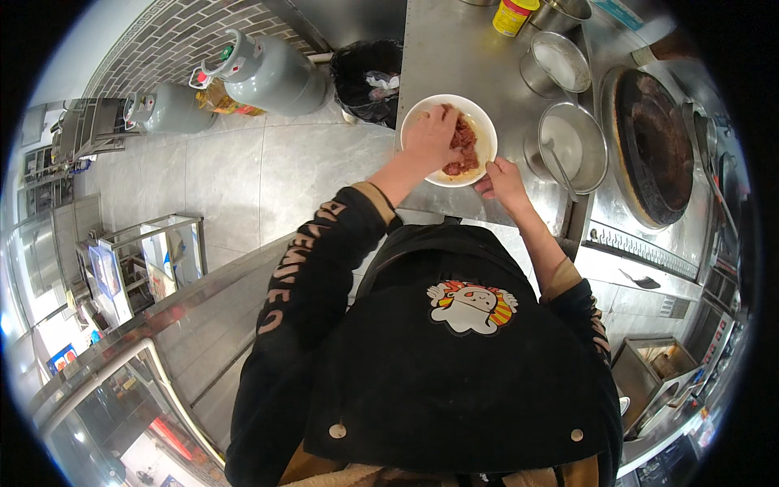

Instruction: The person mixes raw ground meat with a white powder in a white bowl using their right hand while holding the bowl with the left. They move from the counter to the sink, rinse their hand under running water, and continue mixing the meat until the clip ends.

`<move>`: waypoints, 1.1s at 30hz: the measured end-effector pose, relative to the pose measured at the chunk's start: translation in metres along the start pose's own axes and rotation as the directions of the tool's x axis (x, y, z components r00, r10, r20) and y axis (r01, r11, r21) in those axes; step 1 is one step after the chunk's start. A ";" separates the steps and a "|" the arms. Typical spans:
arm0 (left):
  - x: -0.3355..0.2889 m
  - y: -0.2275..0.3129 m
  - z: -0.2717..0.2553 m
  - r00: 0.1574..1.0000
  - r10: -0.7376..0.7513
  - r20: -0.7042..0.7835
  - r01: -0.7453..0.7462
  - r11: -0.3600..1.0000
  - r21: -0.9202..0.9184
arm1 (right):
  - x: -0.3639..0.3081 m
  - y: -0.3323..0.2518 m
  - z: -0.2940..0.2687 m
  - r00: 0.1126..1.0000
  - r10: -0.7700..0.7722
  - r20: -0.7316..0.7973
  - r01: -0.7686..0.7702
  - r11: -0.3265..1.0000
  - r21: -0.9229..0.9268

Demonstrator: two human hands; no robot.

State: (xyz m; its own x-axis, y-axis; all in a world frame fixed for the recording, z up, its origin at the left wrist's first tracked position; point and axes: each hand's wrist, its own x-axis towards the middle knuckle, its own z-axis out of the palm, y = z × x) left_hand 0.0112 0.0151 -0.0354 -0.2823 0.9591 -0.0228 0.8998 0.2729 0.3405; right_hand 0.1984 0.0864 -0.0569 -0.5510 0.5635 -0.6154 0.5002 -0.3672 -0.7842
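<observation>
A white bowl (485,134) sits at the near left part of the steel counter, holding dark red raw meat (464,148) in small pieces with a little liquid around it. My left hand (432,140) reaches into the bowl from the left, its fingers curled down over the meat; the fingertips are partly hidden. At the bowl's lower right edge, my right hand (504,183) grips the rim, thumb on top and fingers underneath.
To the right of the bowl stand a metal pot with white contents and a ladle (565,146), another pot (557,65) and a large dark wok (652,146). A yellow tin (514,16) is farther back. Left on the floor are a black-lined bin (365,77) and grey gas cylinders (280,77).
</observation>
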 end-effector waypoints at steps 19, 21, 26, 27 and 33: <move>-0.005 0.020 0.022 0.973 0.215 0.082 -0.209 0.975 -0.079 | 0.001 0.001 -0.001 1.000 -0.010 -0.005 0.010 1.000 0.004; 0.002 0.009 0.017 0.988 0.111 0.110 -0.090 0.979 -0.181 | 0.000 0.000 -0.002 1.000 -0.015 0.004 0.015 1.000 0.002; -0.008 -0.017 -0.014 0.988 0.140 0.062 -0.120 0.961 -0.250 | 0.000 0.001 -0.001 1.000 -0.009 -0.005 0.009 1.000 -0.007; -0.014 -0.018 -0.017 0.992 0.098 0.083 -0.083 0.981 -0.174 | 0.000 0.000 -0.001 1.000 -0.012 -0.006 0.012 1.000 0.006; -0.024 -0.011 -0.003 0.959 -0.123 0.255 0.134 0.991 -0.025 | 0.002 -0.002 0.001 1.000 -0.004 -0.014 0.004 1.000 -0.005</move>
State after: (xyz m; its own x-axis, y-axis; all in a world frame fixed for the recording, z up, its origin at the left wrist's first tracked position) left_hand 0.0065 -0.0109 -0.0357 -0.2963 0.9056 -0.3036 0.8452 0.3966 0.3581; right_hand 0.1959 0.0874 -0.0564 -0.5437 0.5753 -0.6111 0.5012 -0.3614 -0.7862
